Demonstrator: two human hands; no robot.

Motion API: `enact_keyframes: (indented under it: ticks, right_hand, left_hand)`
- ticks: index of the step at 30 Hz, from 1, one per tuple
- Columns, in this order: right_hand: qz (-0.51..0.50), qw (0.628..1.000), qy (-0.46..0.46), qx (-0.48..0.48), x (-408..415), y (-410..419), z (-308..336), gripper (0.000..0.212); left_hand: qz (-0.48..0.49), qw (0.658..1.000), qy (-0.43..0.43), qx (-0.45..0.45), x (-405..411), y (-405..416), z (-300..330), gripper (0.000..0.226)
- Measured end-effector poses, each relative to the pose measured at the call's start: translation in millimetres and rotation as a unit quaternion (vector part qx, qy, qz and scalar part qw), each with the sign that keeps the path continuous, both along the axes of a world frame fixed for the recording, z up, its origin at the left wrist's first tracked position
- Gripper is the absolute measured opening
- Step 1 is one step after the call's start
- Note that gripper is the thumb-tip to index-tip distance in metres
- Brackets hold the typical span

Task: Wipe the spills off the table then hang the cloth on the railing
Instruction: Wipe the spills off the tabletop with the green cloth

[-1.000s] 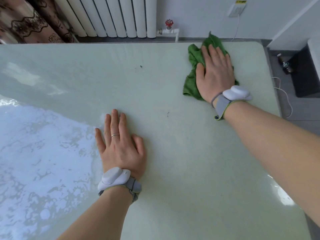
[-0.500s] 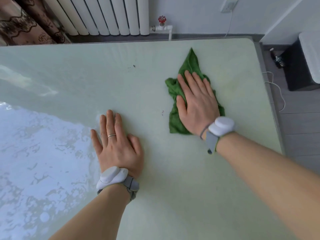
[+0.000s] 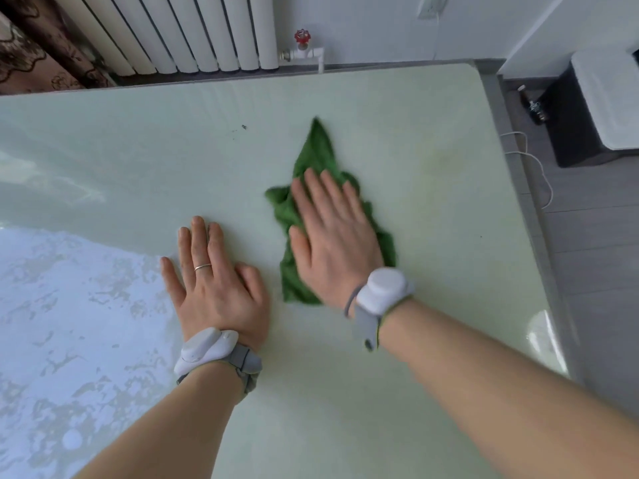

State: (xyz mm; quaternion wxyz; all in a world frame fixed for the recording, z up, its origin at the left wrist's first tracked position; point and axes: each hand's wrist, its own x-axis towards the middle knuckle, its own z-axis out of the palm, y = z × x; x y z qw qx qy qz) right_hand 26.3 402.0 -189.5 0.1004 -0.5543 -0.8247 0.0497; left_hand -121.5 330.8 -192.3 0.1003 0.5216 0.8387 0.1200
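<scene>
Since the earlier frame, our right hand (image 3: 337, 233) has dragged the cloth (image 3: 316, 157) nearer, beside the left hand (image 3: 216, 286). Right fingers (image 3: 323, 188) lie flat, slightly spread, pressing it to the tabletop (image 3: 432, 243); left fingers rest flat, empty. We judge it soft, light, limp: pinch a bunched edge to lift.

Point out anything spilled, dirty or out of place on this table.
Small dark specks sit on the table beyond the left hand, unwiped. A faint yellowish smear lies to the right of the green cloth under the right hand.
</scene>
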Motion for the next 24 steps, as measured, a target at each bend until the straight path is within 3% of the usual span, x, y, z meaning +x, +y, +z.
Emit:
enact_keyframes:
  ticks: [9,11,15,18,24]
  right_hand:
    - [0.108,0.994,-0.010,-0.020,32.3,25.7,-3.3,0.059]
    - [0.051,0.999,-0.016,-0.005,57.9,58.4,-3.5,0.059]
    - [-0.157,0.987,-0.011,-0.020,105.8,99.7,-0.1,0.063]
    - [-0.179,0.984,-0.009,-0.020,92.0,71.7,-1.5,0.063]
    - [-0.099,0.994,-0.026,-0.038,78.9,-60.8,6.8,0.061]
  left_hand:
    - [-0.005,1.000,0.000,-0.004,0.0,-1.0,1.9,0.066]
    - [-0.002,1.000,-0.004,-0.002,-1.1,-1.2,1.4,0.066]
    - [0.004,1.000,-0.010,-0.005,-1.7,-1.3,0.6,0.063]
    - [0.001,1.000,-0.004,-0.007,-2.5,-3.3,2.1,0.063]
    - [-0.005,1.000,-0.009,-0.013,-1.4,-0.8,3.6,0.063]
